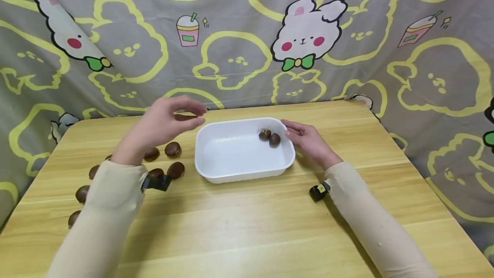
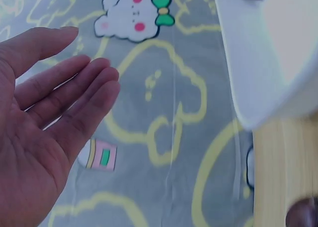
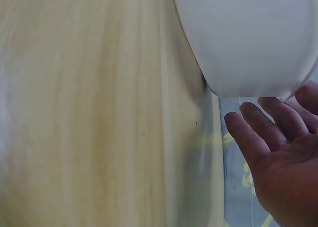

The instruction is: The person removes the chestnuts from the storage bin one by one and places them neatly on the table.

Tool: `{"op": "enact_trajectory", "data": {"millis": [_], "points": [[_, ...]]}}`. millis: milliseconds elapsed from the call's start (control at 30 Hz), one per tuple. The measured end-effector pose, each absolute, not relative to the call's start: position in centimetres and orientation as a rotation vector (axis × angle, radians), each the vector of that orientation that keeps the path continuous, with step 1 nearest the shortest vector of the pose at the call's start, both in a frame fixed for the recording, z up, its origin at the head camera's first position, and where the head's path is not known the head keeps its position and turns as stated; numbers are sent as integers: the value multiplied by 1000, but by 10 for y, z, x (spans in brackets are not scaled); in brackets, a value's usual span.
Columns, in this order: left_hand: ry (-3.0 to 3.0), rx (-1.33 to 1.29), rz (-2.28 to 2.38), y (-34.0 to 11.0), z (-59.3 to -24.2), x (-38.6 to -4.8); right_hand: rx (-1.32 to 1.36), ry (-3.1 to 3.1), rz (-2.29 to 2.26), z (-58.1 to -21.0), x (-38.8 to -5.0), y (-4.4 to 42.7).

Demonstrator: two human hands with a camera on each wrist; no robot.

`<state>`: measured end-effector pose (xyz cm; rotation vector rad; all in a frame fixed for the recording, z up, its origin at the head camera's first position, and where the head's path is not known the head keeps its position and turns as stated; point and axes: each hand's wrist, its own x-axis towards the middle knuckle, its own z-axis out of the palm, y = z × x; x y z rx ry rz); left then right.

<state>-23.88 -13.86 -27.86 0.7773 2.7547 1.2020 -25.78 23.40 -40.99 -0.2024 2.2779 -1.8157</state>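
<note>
A white plastic tray (image 1: pixel 239 175) stands on the table, with two brown chestnuts (image 1: pixel 275 140) inside at its right end. My left hand (image 1: pixel 160 119) is in the air just left of the tray; its fingers (image 2: pixel 94 98) are extended and nothing lies in the palm. At the tray's right end is my right hand (image 1: pixel 310 141), with thumb and fingertips at the rim. In the right wrist view those fingers (image 3: pixel 271 125) are fairly straight, by the tray's end wall (image 3: pixel 248 48); firm contact is hard to tell. More chestnuts (image 1: pixel 173 149) lie left of the tray.
The loose chestnuts on the left are partly hidden by my left forearm (image 1: pixel 104 209). A wooden table (image 1: pixel 247 235) carries everything. Behind its far edge hangs a grey curtain (image 1: pixel 239 67) with cartoon prints.
</note>
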Motion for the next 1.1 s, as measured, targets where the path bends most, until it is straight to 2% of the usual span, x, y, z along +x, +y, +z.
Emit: {"op": "enact_trajectory", "data": {"millis": [233,467,867,1100], "points": [[2694,877,1245,-100,-281,-262,-197,2294,-1795,-408,-258,235],[2702,891,1060,-64,-284,-275,-202,2314,-1784,-407,-258,236],[2660,1012,792,-16,-312,-299,-203,2265,-1824,-408,-260,228],[2609,971,670,8,-325,-310,-187,2276,-1836,-406,-256,230]]}}
